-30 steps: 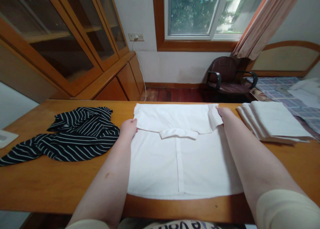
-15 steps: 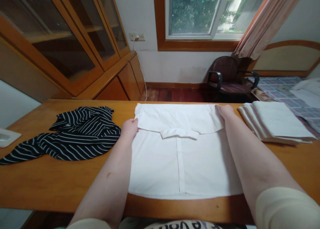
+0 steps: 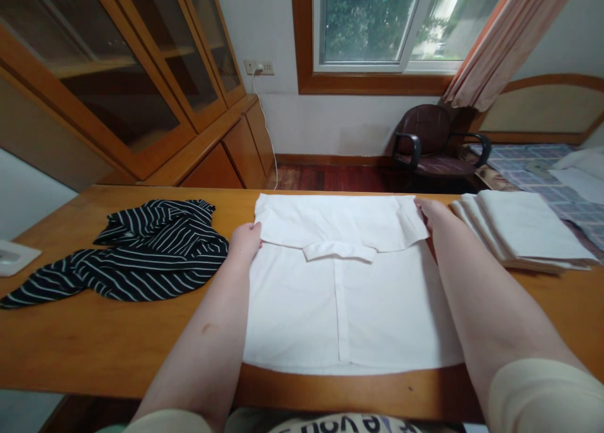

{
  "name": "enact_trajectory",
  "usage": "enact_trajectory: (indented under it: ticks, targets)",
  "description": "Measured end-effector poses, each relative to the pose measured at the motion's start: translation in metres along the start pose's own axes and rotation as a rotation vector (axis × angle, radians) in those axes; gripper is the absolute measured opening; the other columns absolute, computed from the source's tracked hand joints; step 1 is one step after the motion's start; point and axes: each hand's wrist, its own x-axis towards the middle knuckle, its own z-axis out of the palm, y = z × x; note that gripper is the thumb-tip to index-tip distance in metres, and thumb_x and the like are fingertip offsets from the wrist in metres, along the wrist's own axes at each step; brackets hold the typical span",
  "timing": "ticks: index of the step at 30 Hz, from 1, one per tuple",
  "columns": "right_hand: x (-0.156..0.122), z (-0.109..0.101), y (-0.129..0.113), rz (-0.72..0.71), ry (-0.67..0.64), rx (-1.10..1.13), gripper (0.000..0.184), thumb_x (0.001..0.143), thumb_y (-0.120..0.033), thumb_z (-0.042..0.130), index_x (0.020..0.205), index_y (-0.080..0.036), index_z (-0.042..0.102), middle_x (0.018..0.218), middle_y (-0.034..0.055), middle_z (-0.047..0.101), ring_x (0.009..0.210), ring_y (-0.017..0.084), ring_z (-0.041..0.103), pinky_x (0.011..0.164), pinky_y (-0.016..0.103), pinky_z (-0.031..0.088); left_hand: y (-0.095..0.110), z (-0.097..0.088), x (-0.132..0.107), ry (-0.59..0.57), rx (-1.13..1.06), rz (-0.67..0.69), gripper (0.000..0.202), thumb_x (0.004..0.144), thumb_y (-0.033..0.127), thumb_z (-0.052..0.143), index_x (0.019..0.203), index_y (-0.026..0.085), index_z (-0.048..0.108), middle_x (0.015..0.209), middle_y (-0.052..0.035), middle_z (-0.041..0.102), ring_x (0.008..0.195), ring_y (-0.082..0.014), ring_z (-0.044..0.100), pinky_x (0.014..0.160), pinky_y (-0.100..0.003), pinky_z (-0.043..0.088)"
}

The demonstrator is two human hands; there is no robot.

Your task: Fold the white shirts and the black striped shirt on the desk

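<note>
Wooden worktop, glass-fronted cabinet far left, window beyond. White shirt lies mid-worktop, a folded band across its far half, collar-like strip along the band's near edge. Left hand pinches the band's left edge; right hand grips its far right edge, fingertips partly hidden. Change over the last second: right hand has shifted slightly rightward, left about as it was; the band's right end looks flatter, probably drawn straighter. Left: crumpled striped garment. Right: stacked white cloths.
</note>
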Motion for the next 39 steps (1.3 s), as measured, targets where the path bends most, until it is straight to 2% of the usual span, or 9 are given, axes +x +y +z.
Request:
enact_trajectory:
  ticks: [6, 9, 13, 16, 20, 24, 27, 32, 39]
  targets:
    - [-0.026, -0.012, 0.008, 0.19, -0.092, 0.11, 0.014, 0.079, -0.029, 0.058, 0.084, -0.016, 0.062, 0.062, 0.005, 0.063, 0.057, 0.019, 0.062, 0.053, 0.031, 0.052, 0.003, -0.003, -0.002, -0.02, -0.009, -0.029, 0.032, 0.082, 0.04, 0.045, 0.086, 0.016, 0.066, 0.063, -0.0049, 0.066, 0.052, -0.0207, 0.064, 0.058, -0.029, 0.048]
    - [-0.043, -0.016, 0.019, 0.202, -0.065, 0.136, 0.02, 0.08, -0.033, 0.058, 0.09, -0.016, 0.062, 0.067, 0.0056, 0.064, 0.058, 0.019, 0.061, 0.053, 0.031, 0.051, 0.005, -0.006, -0.009, 0.063, 0.068, 0.013, 0.036, 0.082, 0.039, 0.047, 0.104, 0.015, 0.063, 0.086, -0.0108, 0.069, 0.077, -0.0259, 0.067, 0.073, -0.034, 0.05]
    - [-0.069, -0.02, 0.036, 0.061, 0.035, -0.072, 0.046, 0.077, -0.043, 0.061, 0.111, -0.013, 0.058, 0.072, 0.0085, 0.065, 0.062, 0.023, 0.063, 0.058, 0.034, 0.051, 0.025, -0.007, -0.03, 0.305, 0.29, 0.225, 0.048, 0.083, 0.04, 0.048, 0.121, 0.012, 0.055, 0.127, -0.0195, 0.053, 0.116, -0.034, 0.051, 0.097, -0.043, 0.039]
    - [-0.087, -0.019, 0.044, -0.127, 0.155, -0.273, 0.06, 0.076, -0.05, 0.059, 0.121, -0.011, 0.053, 0.094, 0.0148, 0.066, 0.086, 0.027, 0.064, 0.076, 0.036, 0.049, 0.064, 0.004, -0.047, 0.247, 0.318, 0.378, 0.043, 0.084, 0.04, 0.048, 0.118, 0.017, 0.058, 0.125, -0.0149, 0.056, 0.116, -0.0327, 0.05, 0.1, -0.043, 0.037]
    - [-0.098, -0.013, 0.047, -0.252, 0.198, -0.366, 0.056, 0.081, -0.056, 0.049, 0.114, -0.011, 0.057, 0.113, 0.0189, 0.06, 0.103, 0.029, 0.057, 0.086, 0.037, 0.044, 0.14, 0.043, -0.057, -0.042, 0.224, 0.693, 0.033, 0.086, 0.032, 0.047, 0.11, 0.018, 0.064, 0.116, -0.0112, 0.062, 0.109, -0.0246, 0.056, 0.097, -0.034, 0.04]
    - [-0.094, -0.011, 0.051, -0.265, 0.209, -0.312, 0.049, 0.081, -0.052, 0.048, 0.106, -0.012, 0.058, 0.106, 0.0172, 0.062, 0.097, 0.027, 0.058, 0.082, 0.035, 0.043, 0.218, 0.107, -0.063, -0.259, 0.145, 0.986, 0.03, 0.087, 0.022, 0.044, 0.104, 0.019, 0.068, 0.109, -0.0083, 0.067, 0.101, -0.0196, 0.06, 0.089, -0.028, 0.043]
    - [-0.091, -0.012, 0.056, -0.226, 0.282, -0.199, 0.039, 0.079, -0.047, 0.049, 0.095, -0.013, 0.058, 0.091, 0.014, 0.064, 0.084, 0.025, 0.058, 0.073, 0.033, 0.042, 0.26, 0.161, -0.071, -0.303, 0.166, 1.0, 0.031, 0.089, 0.02, 0.04, 0.103, 0.023, 0.068, 0.109, -0.0051, 0.067, 0.099, -0.0185, 0.06, 0.087, -0.03, 0.044]
    - [-0.092, -0.01, 0.058, -0.193, 0.336, -0.141, 0.036, 0.077, -0.049, 0.05, 0.09, -0.015, 0.055, 0.079, 0.0097, 0.062, 0.069, 0.022, 0.053, 0.062, 0.031, 0.037, 0.293, 0.225, -0.077, -0.34, 0.302, 1.034, 0.035, 0.086, 0.015, 0.042, 0.111, 0.025, 0.065, 0.113, -0.0078, 0.064, 0.097, -0.0217, 0.061, 0.082, -0.034, 0.047]
    - [-0.097, -0.01, 0.055, -0.185, 0.311, -0.147, 0.041, 0.074, -0.054, 0.052, 0.089, -0.016, 0.054, 0.074, 0.0079, 0.061, 0.065, 0.022, 0.053, 0.06, 0.03, 0.035, 0.296, 0.259, -0.056, -0.399, 0.289, 1.288, 0.033, 0.088, 0.019, 0.044, 0.105, 0.034, 0.067, 0.124, 0.0019, 0.059, 0.11, -0.0179, 0.053, 0.096, -0.034, 0.039]
